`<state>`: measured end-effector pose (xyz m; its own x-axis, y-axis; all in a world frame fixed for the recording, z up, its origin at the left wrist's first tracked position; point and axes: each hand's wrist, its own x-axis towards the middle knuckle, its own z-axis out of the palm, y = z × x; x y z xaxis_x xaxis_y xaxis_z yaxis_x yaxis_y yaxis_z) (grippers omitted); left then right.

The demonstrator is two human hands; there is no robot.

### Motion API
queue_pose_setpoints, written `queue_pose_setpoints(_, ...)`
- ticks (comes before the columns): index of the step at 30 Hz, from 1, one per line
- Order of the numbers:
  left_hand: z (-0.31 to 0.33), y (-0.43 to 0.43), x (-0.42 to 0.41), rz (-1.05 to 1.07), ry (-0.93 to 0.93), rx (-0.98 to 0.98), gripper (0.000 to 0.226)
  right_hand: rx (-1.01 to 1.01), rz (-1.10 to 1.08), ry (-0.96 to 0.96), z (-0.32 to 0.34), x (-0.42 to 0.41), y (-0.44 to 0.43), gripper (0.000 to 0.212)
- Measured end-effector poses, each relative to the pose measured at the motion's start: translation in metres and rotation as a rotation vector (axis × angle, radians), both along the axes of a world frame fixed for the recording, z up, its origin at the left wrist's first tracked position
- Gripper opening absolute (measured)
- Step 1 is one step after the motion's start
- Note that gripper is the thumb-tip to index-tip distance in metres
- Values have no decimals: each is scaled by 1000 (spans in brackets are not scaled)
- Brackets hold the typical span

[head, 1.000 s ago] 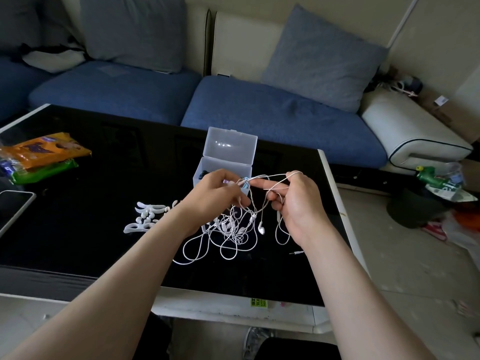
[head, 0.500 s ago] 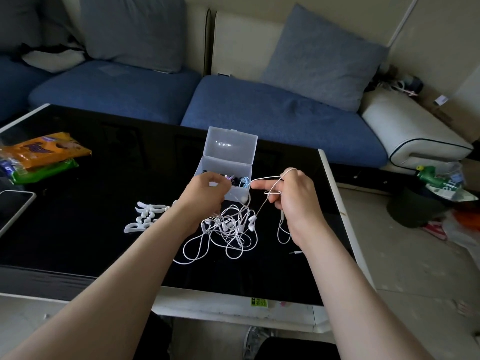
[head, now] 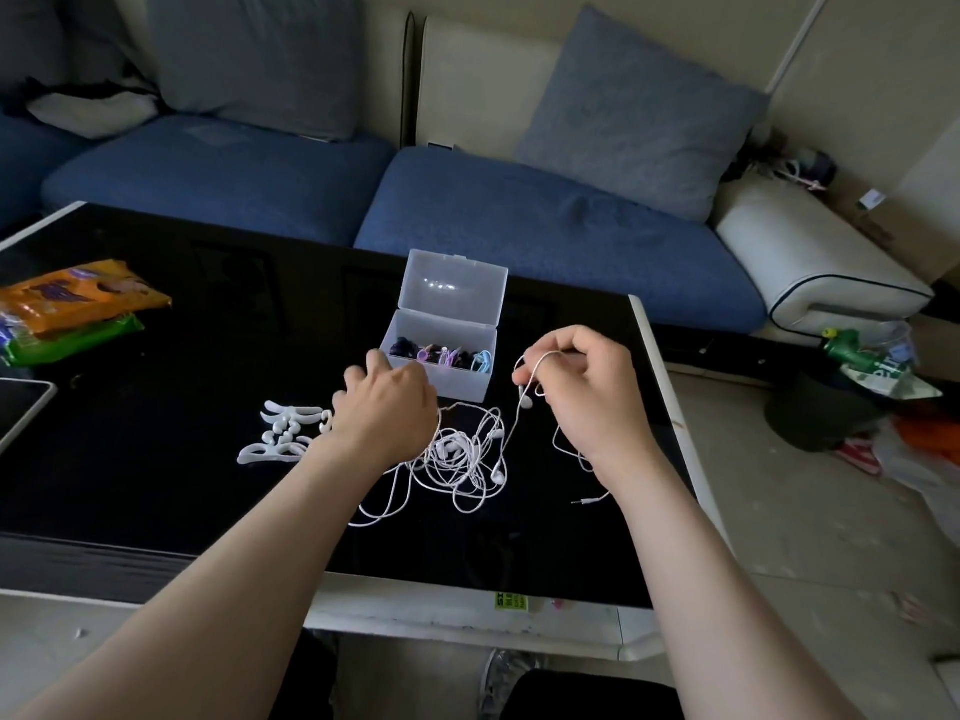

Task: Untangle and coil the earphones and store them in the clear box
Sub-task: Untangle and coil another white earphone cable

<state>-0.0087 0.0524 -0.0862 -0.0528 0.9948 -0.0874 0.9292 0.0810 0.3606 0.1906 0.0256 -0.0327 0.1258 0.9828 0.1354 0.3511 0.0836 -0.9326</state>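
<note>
Glossy black table (head: 197,407), tangled thin white earphones (head: 451,450)

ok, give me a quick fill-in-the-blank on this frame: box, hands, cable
1. The lid of the clear box stands ___.
2. The right hand pinches a loop of white cable from which one ___ hangs.
3. The tangled earphones lie on the ___ table, in front of the box.

Missing words: open; earbud; black.
</note>
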Motion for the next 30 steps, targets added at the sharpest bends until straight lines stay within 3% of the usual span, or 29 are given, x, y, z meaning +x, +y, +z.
queue_pose_setpoints(2,7,-2,4,-52,-18,51,39,-7,51,-126,-4,4,0,9)
queue_pose_setpoints(4,20,-4,6,-210,-238,38,57,-4,97,-209,-7,6,0,8)
queue_pose_setpoints(6,31,-10,14,-394,-528,-112,68,0,132,-249,-10,7,0,7)
queue_pose_setpoints(10,34,-18,29,-459,-750,-253,47,-6,156,-255,-10,7,0,10)
queue_pose_setpoints(16,34,-12,30,-290,-726,-161,9,-12,160,-289,-10,20,-2,27)
queue_pose_setpoints(19,32,-9,25,-174,-763,-85,20,-8,99,-364,-11,30,-1,41)
queue_pose_setpoints(23,34,-7,19,-101,-773,-60,30,-10,-137,-363,-14,38,2,29)
queue_pose_setpoints(25,35,-8,19,-86,-796,-72,30,-4,-244,-453,-21,42,7,27)
queue_pose_setpoints(30,34,-9,19,-33,-777,-100,32,-201,-365,-609,-24,44,13,39)
